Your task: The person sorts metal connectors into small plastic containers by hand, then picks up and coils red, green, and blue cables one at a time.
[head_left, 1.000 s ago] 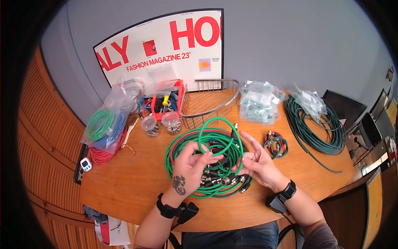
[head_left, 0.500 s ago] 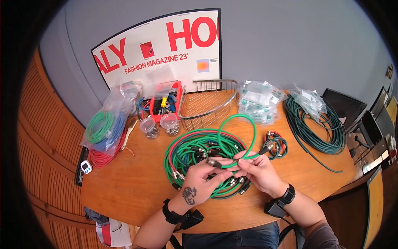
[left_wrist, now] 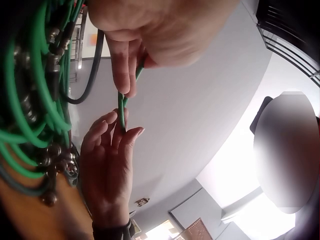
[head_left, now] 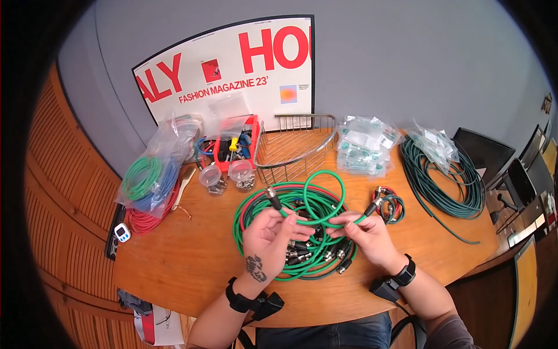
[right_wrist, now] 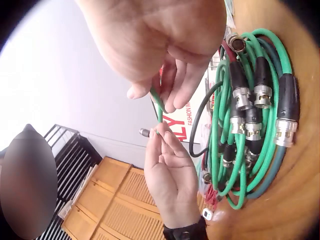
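Observation:
A short green cable, bent into a loop (head_left: 344, 195), is held up between my two hands. My left hand (head_left: 267, 241) pinches it just below a black-booted metal connector (head_left: 272, 197) that points up and left. Thumb and fingers of my right hand (head_left: 373, 241) pinch the other side, near the second connector (head_left: 372, 207), which points up and right. The cable crosses itself between the hands. Beneath them a large coil of green cables (head_left: 239, 218) lies on the table, with red and dark strands and several metal BNC connectors (right_wrist: 285, 132).
A wire basket (head_left: 296, 160), a red bin (head_left: 253, 131) and clear cups of connectors (head_left: 210, 175) stand behind. Bagged cables (head_left: 142, 177) lie left. Plastic packets (head_left: 366, 145), a small red-and-green coil (head_left: 397, 212) and a dark green coil (head_left: 474, 192) lie right.
The hands first held the loop upright, then came together with the cable ends crossing. Now they stand farther apart, the left connector tipped upward and the loop slightly lower and further left.

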A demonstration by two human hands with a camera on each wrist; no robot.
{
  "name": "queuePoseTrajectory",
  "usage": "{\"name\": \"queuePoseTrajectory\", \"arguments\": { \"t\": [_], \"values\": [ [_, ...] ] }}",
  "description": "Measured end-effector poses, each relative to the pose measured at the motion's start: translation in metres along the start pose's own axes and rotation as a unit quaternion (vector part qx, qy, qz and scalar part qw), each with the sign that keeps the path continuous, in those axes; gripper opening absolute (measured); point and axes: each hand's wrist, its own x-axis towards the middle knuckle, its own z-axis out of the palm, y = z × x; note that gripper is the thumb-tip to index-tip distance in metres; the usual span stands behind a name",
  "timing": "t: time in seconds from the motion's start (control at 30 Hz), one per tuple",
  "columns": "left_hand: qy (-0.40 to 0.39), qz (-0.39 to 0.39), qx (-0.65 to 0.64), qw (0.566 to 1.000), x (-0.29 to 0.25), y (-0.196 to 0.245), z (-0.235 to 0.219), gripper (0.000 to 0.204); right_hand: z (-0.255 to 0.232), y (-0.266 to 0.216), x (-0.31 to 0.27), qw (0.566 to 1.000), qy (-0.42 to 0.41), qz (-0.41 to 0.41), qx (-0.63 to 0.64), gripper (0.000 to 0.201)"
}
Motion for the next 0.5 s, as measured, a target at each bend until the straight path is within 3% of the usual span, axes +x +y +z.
{"name": "queuePoseTrajectory", "arguments": {
  "t": [0.2, 0.37, 0.5],
  "values": [
    [-0.029, -0.032, 0.015, 0.999, -0.002, -0.005, -0.002, 0.015, 0.008, 0.002, 0.001, 0.999, 0.017, 0.030, -0.012, 0.027],
    [-0.016, -0.041, 0.022, 0.999, -0.002, -0.004, -0.003, 0.018, 0.003, 0.011, 0.001, 0.998, 0.021, -0.018, 0.060, 0.025],
    [-0.004, -0.056, 0.021, 0.998, -0.005, 0.003, 0.002, 0.021, 0.007, 0.002, -0.001, 1.000, 0.014, -0.008, 0.009, 0.027]
  ]
}}
